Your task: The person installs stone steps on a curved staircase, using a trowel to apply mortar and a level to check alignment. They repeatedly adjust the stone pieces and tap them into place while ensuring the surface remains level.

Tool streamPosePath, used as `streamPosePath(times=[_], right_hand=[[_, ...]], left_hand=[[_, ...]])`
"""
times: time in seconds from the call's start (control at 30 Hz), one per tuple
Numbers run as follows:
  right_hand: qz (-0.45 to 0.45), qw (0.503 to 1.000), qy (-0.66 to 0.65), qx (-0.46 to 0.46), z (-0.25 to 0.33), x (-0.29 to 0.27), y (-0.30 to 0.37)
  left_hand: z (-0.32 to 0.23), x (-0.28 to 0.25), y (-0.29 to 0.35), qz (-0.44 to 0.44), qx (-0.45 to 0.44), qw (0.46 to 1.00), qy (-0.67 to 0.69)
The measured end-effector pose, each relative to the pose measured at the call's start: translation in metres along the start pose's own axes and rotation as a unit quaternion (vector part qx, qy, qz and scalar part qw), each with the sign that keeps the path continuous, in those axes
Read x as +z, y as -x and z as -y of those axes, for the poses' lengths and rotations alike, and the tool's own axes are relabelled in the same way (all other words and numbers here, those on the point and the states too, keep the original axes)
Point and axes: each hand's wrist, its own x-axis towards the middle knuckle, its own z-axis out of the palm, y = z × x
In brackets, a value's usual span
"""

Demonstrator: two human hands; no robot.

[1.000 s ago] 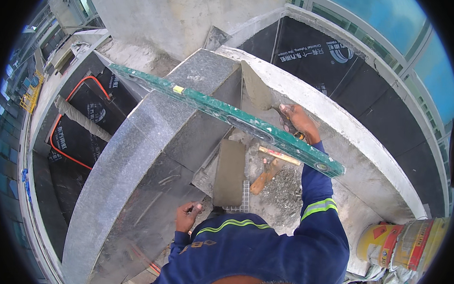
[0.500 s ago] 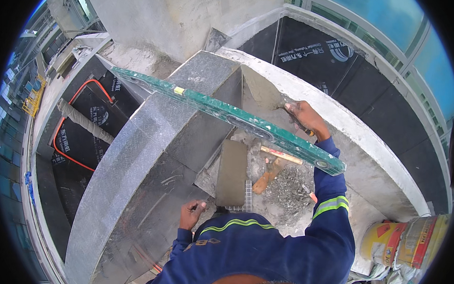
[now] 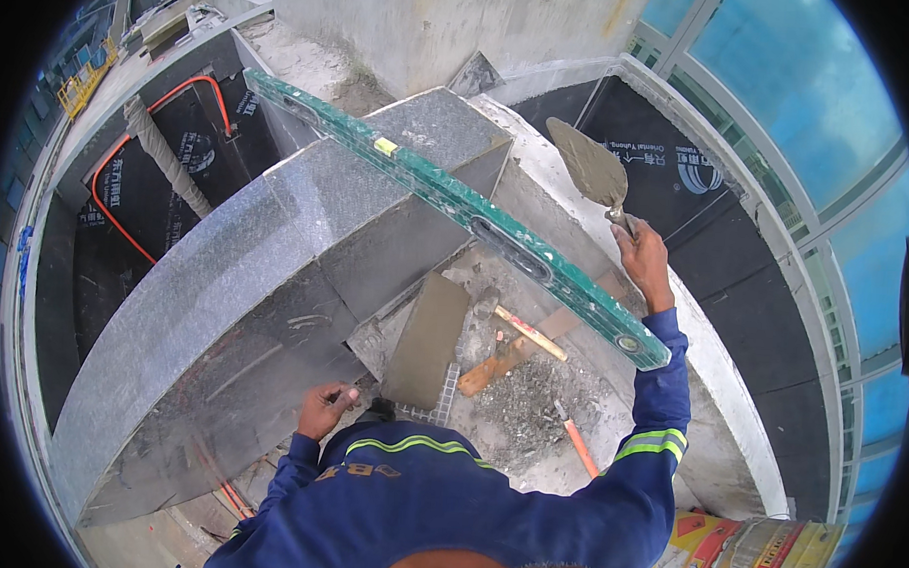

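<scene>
While level stays put, trowel now raised.

Grey-brown trowel, green level with 1 yellow patch, navy jacket with yellow-and-silver bands, speckled grey ledge.

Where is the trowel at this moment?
In the head view, the trowel is up and right of centre, in the right hand, beyond the green level.

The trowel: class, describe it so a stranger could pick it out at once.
Find the long green spirit level crossing the curved grey stone ledge. Above its right end, the person's right hand holds the trowel. Unlike the wooden-handled tool lying below, it has a broad, pointed, grey-coated blade.
</scene>
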Motion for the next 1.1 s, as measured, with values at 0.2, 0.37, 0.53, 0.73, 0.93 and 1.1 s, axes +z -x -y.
streamPosePath(times=[0.2, 0.37, 0.53, 0.73, 0.93, 1.1], right_hand=[[0.043, 0.989, 0.078, -0.121, 0.013, -0.039, -0.058], [0.168, 0.977, 0.097, -0.093, 0.039, -0.039, -0.109], [0.198, 0.969, 0.111, -0.099, 0.045, -0.035, -0.129], [0.251, 0.960, 0.058, -0.105, 0.083, -0.050, -0.096], [0.305, 0.950, -0.058, 0.038, 0.091, -0.080, -0.064], [0.260, 0.957, -0.095, 0.091, 0.026, -0.052, -0.057]], left_hand=[[-0.046, 0.018, -0.026, 0.065, 0.060, 0.995, -0.042], [-0.051, 0.023, -0.038, 0.074, 0.080, 0.994, -0.025], [-0.042, 0.019, -0.043, 0.079, 0.121, 0.989, -0.032], [-0.021, 0.013, -0.044, 0.077, 0.034, 0.993, 0.082], [-0.018, 0.009, -0.051, 0.073, 0.059, 0.994, 0.057], [-0.022, 0.011, -0.053, 0.072, 0.064, 0.995, 0.034]])
